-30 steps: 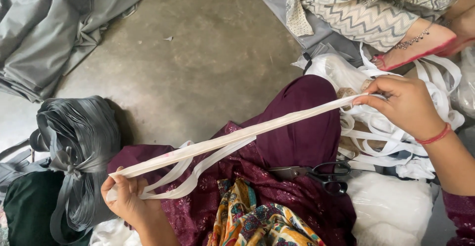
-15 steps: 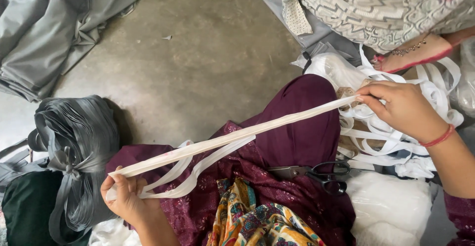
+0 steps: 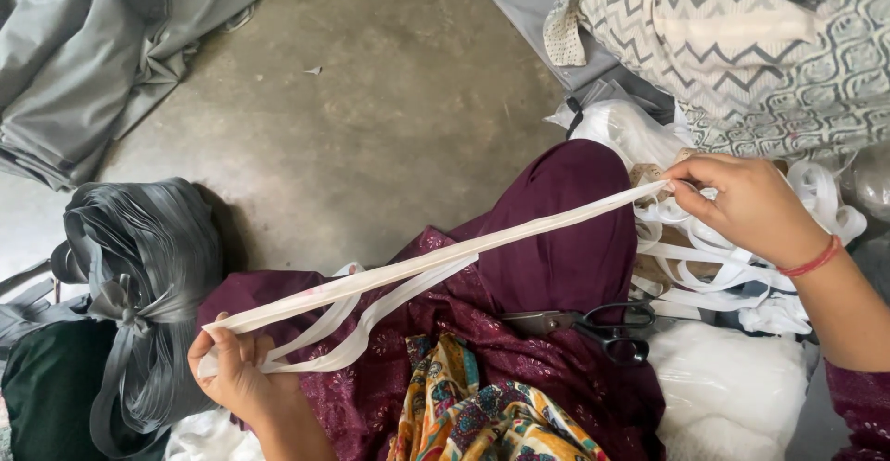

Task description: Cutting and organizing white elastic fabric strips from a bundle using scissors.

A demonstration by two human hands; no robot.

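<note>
Here the white fabric strip runs taut between the two hands, slanting across the maroon-clad lap. The left hand is closed around the strip's lower end, fingers curled over it, with a loose loop of the same strip sagging just to the right of that hand. The right hand pinches the upper end between thumb and fingertips, well apart from the left, a red thread band on its wrist. Directly beneath and behind the right hand lies a tangled heap of more white strips, touching the strip's far end. Between the hands, below the taut strip, black-handled scissors rest on the lap, closer to the right hand, beside a white cushion-like bundle. A colourful patterned cloth lies just right of the left forearm. To the left of the left hand sits a tied bundle of grey pleated fabric on the concrete floor. Above the right hand another person's grey zigzag-patterned garment hangs in view.
</note>
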